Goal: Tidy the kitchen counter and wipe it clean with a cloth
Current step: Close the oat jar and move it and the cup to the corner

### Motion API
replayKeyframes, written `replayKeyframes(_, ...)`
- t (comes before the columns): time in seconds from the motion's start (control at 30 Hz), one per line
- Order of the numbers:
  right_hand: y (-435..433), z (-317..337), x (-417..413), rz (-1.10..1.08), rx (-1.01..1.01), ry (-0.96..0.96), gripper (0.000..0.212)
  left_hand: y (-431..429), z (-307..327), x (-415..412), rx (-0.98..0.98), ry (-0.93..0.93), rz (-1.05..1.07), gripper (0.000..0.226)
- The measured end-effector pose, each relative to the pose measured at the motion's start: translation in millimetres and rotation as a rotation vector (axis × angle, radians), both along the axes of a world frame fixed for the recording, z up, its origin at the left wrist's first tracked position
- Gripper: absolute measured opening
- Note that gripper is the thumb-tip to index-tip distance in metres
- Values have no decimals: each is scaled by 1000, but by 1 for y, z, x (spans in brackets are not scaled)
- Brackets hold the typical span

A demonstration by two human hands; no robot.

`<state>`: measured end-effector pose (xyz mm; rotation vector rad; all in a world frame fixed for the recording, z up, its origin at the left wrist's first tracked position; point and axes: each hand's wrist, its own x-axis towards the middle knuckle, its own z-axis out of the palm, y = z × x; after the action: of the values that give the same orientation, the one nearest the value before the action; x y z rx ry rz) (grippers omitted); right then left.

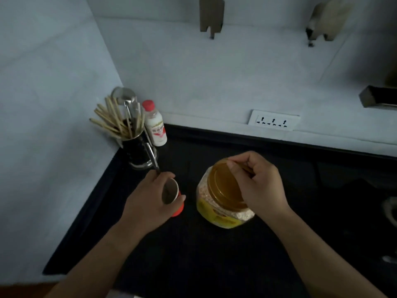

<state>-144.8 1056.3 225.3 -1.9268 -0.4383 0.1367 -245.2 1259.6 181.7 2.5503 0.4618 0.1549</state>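
Black kitchen counter (214, 265) mid-tidy, no cloth in view: left hand (148, 198) grips small red paper cup (179, 209) left of centre, right hand (262, 186) curls round amber lid (223, 186) of yellow-labelled plastic jar (219, 218) just right; next, probably clear both aside.

**Dim, soft-edged kitchen view**

The light is weak and bluish. The pale wall (214, 82) catches most of it, while the black worktop (214, 254) swallows detail and turns nearly featureless toward the right. Outlines are soft throughout, and the brown shape (211, 16) hanging at the top is smeared. Wide-angle distortion bends the worktop's rear edge and the wall corner.
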Motion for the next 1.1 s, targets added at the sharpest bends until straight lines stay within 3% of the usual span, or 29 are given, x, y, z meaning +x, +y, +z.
replayKeyframes(0.4,159,1,102,66,-192,-23,9,114,-11,38,-3,-33,-108,54)
replayKeyframes(0.8,214,-16,174,98,-306,-79,11,129,-32,81,-34,-80,-135,54)
replayKeyframes(1.0,179,-30,163,45,-306,-173,41,120,-37,90,-2,-75,-210,53)
replayKeyframes(1.1,140,-57,142,-22,-412,-107,54,114,-40,95,5,-73,-247,53)
